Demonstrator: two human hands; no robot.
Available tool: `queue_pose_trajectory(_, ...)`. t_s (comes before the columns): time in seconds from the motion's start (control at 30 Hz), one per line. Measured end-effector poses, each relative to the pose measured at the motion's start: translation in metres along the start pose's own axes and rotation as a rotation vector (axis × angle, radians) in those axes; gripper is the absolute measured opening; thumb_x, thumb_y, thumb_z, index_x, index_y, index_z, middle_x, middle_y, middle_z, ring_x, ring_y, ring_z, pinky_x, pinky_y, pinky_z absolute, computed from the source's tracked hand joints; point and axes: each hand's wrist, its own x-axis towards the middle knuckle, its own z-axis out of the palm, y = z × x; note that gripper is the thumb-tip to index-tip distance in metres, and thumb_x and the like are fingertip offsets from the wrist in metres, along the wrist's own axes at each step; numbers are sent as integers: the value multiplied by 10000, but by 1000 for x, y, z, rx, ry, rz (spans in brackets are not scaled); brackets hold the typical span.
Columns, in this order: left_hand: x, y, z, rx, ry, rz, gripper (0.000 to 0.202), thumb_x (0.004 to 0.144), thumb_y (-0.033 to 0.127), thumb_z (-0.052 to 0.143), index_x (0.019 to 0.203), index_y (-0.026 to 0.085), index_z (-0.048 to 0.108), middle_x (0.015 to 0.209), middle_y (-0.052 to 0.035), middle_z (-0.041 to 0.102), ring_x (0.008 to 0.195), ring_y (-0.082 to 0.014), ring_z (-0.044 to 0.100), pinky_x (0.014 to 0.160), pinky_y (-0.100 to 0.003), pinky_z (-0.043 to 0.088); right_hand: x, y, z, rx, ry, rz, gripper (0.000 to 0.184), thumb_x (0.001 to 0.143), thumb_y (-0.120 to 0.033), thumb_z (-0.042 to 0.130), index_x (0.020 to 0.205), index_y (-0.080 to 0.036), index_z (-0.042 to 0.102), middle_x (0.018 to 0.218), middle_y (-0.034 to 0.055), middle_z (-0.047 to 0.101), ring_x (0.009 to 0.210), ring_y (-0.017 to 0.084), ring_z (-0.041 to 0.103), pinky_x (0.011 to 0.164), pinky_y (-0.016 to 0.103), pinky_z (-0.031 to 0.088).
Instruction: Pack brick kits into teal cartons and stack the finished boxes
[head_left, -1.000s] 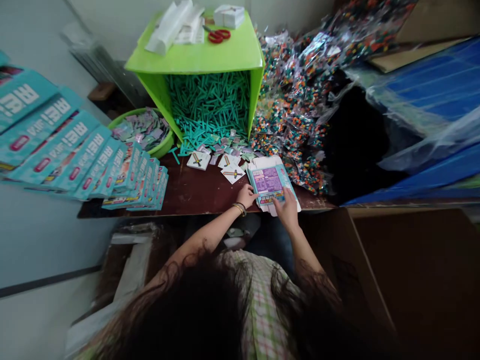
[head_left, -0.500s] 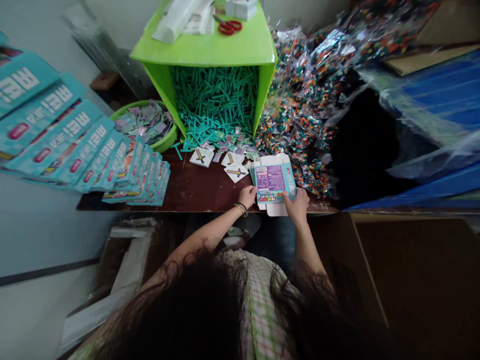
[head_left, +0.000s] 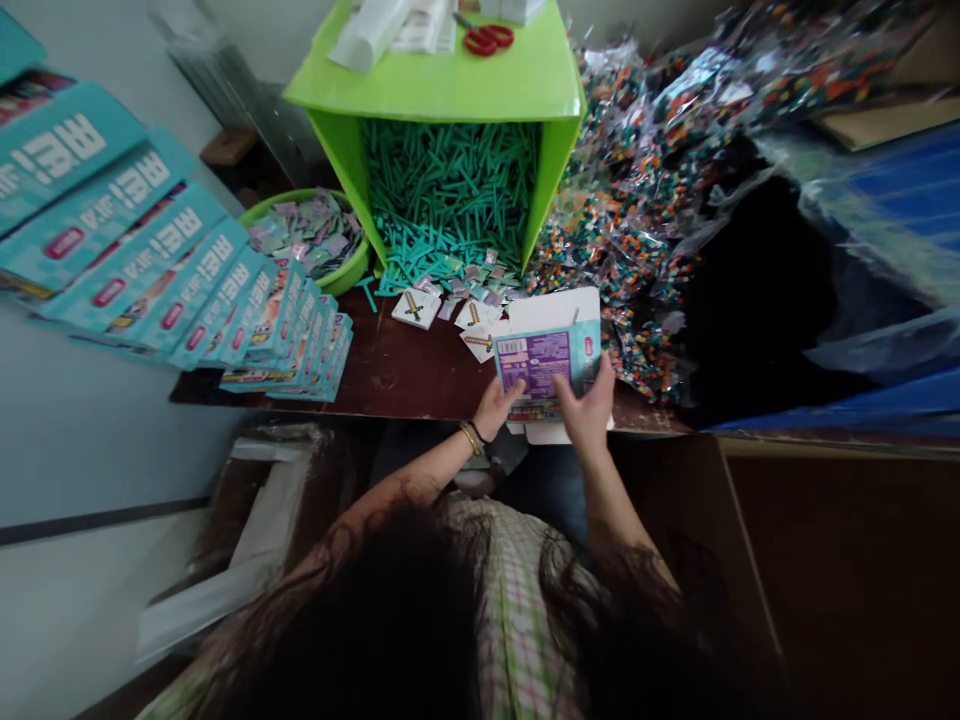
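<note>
Both my hands hold a flat teal and purple carton (head_left: pixel 546 360) above the front edge of the dark wooden table (head_left: pixel 405 375). My left hand (head_left: pixel 496 408), with a bangle on the wrist, grips the carton's lower left corner. My right hand (head_left: pixel 590 408) grips its lower right side. The carton's white top flap stands open. Just behind it lie small white cards (head_left: pixel 417 307) printed with pixel swords.
A row of finished teal boxes (head_left: pixel 225 310) leans at the left. A green bowl (head_left: pixel 311 240) holds small packets. A green crate (head_left: pixel 450 130) spills teal sticks, with red scissors (head_left: pixel 487 40) on top. Bags of coloured beads (head_left: pixel 637 180) pile up at the right.
The carton lay flat on the table with my hands pressing on it. Now both hands have lifted it toward me, tilted up, with its top flap opened.
</note>
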Motion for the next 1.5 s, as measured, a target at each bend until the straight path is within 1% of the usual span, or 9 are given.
queue_pose_trajectory(0.23,-24,34,-44,185,81,156,977,797,882,577,1521,240,440,1512,-152,571,1446,-322,508,1239,-452,376,-8,-60,32,200,-314,12,552,913,-660,620,1205,-192,641,1084,108,723,1000,287,673,927,447,565)
queue_pose_trajectory(0.37,-35,64,-107,412,423,367,1117,773,757,745,1643,268,243,1628,-160,449,1491,-321,469,1230,-400,399,-44,-63,74,470,-582,51,533,948,-658,554,1182,-193,670,1074,101,753,1010,271,696,960,420,573)
queue_pose_trajectory(0.5,-55,75,-161,620,524,374,898,788,730,749,1508,246,515,1547,-146,554,1415,-321,549,1203,-409,431,-89,-72,109,541,-575,5,723,1000,-619,492,1581,-200,399,1492,151,594,1351,275,590,1169,453,459)
queue_pose_trajectory(0.6,-80,68,-179,655,492,321,752,821,769,677,1334,219,672,1377,-139,683,1308,-315,626,1158,-436,473,-103,-79,119,521,-573,-48,658,1024,-614,459,1542,-209,466,1532,141,561,1408,265,545,1194,435,435)
queue_pose_trajectory(0.73,-110,50,-182,520,600,233,738,961,787,376,1154,189,763,1267,-137,734,1234,-284,664,1112,-427,502,-113,-78,123,535,-694,-80,560,1048,-647,371,1028,-205,714,1036,101,728,995,245,684,939,393,565)
queue_pose_trajectory(0.87,-110,40,-184,224,673,9,524,933,545,596,1311,196,692,1144,-81,775,1062,-229,717,970,-367,562,-118,-66,124,434,-779,-93,689,1037,-719,281,641,-225,553,713,45,558,717,206,563,764,374,552)
queue_pose_trajectory(1.07,-75,47,-194,-127,346,-344,326,697,204,629,980,134,776,902,-49,797,814,-185,710,812,-300,551,-66,-64,129,248,-811,-322,517,992,-621,525,1258,-214,702,1262,144,636,1243,303,547,1103,510,452)
queue_pose_trajectory(1.27,-76,45,-181,-173,416,-403,299,757,244,606,968,150,794,765,-24,757,702,-158,671,737,-284,534,-47,-69,137,236,-977,-612,401,1037,-477,477,993,-250,806,1020,123,738,1037,276,638,1004,485,512)
queue_pose_trajectory(1.5,-84,34,-175,-30,465,-298,368,883,305,540,1141,192,777,806,-10,741,712,-151,659,705,-273,525,-71,-70,134,509,-1071,-87,469,940,-642,611,1092,-255,828,1179,72,789,1143,278,723,1071,469,538)
